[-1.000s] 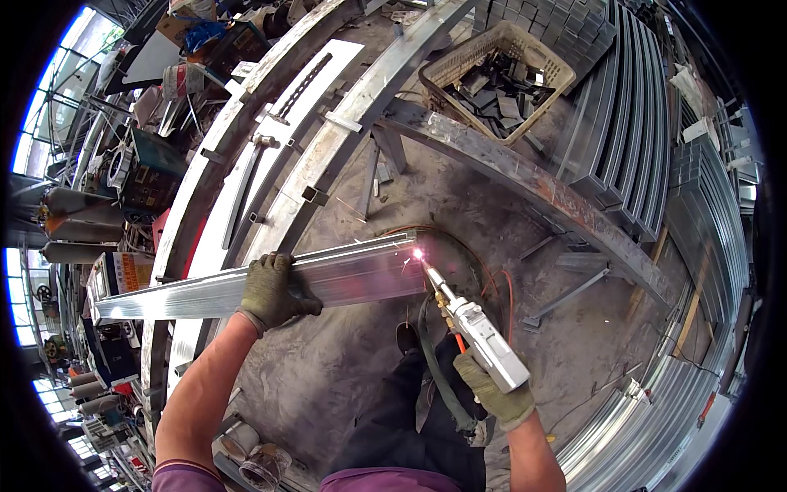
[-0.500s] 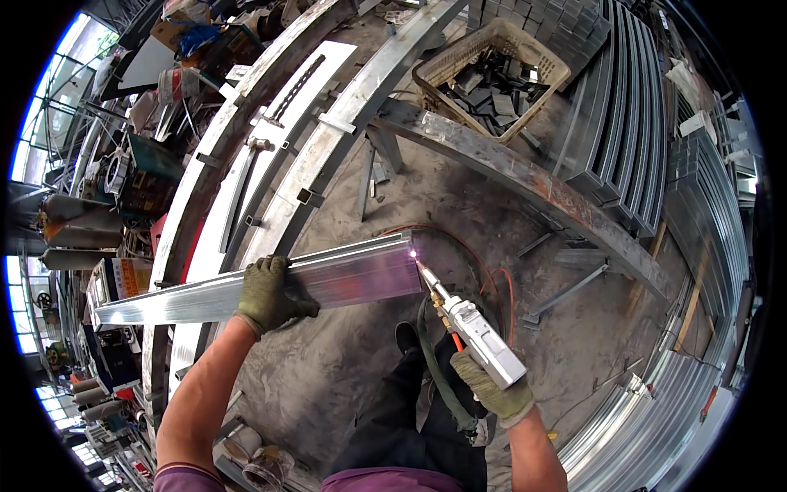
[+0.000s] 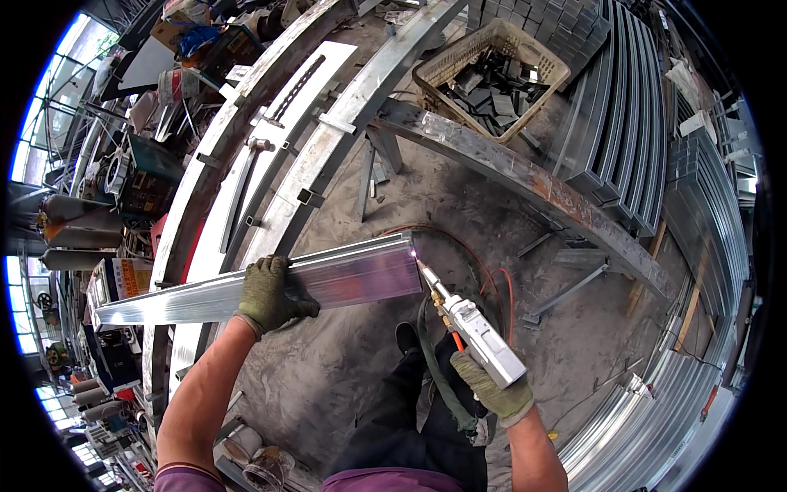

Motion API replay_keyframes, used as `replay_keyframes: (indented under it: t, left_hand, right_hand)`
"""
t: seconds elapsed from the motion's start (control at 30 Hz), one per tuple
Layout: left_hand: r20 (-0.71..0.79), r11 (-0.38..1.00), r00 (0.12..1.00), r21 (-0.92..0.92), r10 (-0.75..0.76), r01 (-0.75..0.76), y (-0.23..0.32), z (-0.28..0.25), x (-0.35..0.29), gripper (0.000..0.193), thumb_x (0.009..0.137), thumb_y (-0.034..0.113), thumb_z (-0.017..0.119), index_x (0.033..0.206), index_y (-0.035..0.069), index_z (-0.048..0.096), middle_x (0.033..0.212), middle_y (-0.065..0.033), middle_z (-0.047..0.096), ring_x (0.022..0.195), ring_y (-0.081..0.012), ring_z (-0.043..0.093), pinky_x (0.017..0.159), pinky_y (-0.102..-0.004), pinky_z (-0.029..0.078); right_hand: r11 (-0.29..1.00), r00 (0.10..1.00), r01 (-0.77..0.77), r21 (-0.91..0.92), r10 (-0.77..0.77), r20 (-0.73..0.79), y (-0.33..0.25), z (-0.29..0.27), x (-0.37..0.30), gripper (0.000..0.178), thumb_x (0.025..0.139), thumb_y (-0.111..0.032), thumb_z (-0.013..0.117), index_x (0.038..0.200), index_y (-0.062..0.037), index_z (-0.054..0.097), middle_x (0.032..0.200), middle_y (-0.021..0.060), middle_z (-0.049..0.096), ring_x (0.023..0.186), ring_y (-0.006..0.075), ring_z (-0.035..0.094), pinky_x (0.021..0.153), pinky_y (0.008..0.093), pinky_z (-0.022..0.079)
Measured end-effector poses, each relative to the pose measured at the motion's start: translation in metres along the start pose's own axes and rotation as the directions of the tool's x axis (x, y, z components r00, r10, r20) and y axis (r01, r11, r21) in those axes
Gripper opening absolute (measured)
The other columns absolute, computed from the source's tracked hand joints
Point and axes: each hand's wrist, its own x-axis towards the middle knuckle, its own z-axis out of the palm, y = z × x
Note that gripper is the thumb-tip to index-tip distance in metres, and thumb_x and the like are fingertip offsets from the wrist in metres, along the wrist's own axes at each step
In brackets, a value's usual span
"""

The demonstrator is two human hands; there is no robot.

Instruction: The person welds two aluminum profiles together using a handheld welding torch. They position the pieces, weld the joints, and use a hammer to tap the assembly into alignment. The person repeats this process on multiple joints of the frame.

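A long shiny metal profile (image 3: 352, 275) lies across the steel frame on the left, its right end sticking out over the floor. My left hand (image 3: 274, 297), in a green work glove, is closed round the profile near its middle. In my gloved right hand (image 3: 493, 390) I hold a white and silver handheld laser welding gun (image 3: 485, 338), tilted up and to the left. Its nozzle tip meets the profile's right end, where a small violet-white glow shows. A dark sleeved hose runs from the gun down past my legs.
Pale steel rails (image 3: 328, 156) curve along the left, with clamps and small brackets. A rusty beam (image 3: 541, 184) crosses ahead. Beyond it stands a plastic basket (image 3: 426, 82) of metal offcuts. Stacked metal profiles (image 3: 631, 115) line the right; an orange hose (image 3: 511, 303) lies on the floor.
The glow at the nozzle tip is smaller and dimmer, and the tip sits very slightly lower along the profile's end. Both hands keep their holds.
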Motion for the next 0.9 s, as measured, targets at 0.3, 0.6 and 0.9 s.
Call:
replay_keyframes:
  t: [0.3, 0.6, 0.9]
  left_hand:
    - [-0.02, 1.0, 1.0, -0.001, 0.01, -0.01, -0.003, 0.004, -0.001, 0.118, 0.057, 0.07, 0.101, 0.141, -0.003, 0.061, 0.137, -0.0223, 0.065, 0.132, -0.0406, 0.06, 0.118, -0.0496, 0.046]
    - [0.006, 1.0, 1.0, 0.009, -0.011, 0.011, 0.001, 0.001, -0.001, 0.123, 0.057, 0.072, 0.1, 0.144, -0.005, 0.06, 0.14, -0.0234, 0.064, 0.136, -0.0412, 0.059, 0.121, -0.0497, 0.044]
    - [0.027, 1.0, 0.999, -0.005, -0.02, 0.02, 0.001, 0.0, 0.0, 0.123, 0.056, 0.071, 0.101, 0.144, -0.004, 0.06, 0.14, -0.0229, 0.064, 0.136, -0.0409, 0.059, 0.121, -0.0499, 0.044]
  right_hand:
    - [0.996, 0.997, 0.076, -0.045, -0.076, 0.003, 0.01, 0.002, -0.001, 0.024, 0.095, -0.011, 0.091, 0.116, -0.0058, 0.083, 0.097, 0.0055, 0.083, 0.086, 0.0176, 0.08, 0.076, 0.0326, 0.063]
    - [1.0, 1.0, 0.013, -0.02, -0.013, -0.008, 0.007, 0.002, -0.001, 0.025, 0.093, -0.013, 0.093, 0.115, -0.0062, 0.082, 0.094, 0.0048, 0.082, 0.084, 0.0195, 0.08, 0.072, 0.0343, 0.063]
    - [0.978, 0.984, 0.172, -0.12, -0.177, -0.03, 0.015, 0.003, -0.002, 0.023, 0.094, -0.015, 0.092, 0.114, -0.0073, 0.083, 0.09, 0.0031, 0.081, 0.079, 0.0182, 0.08, 0.069, 0.0344, 0.062]
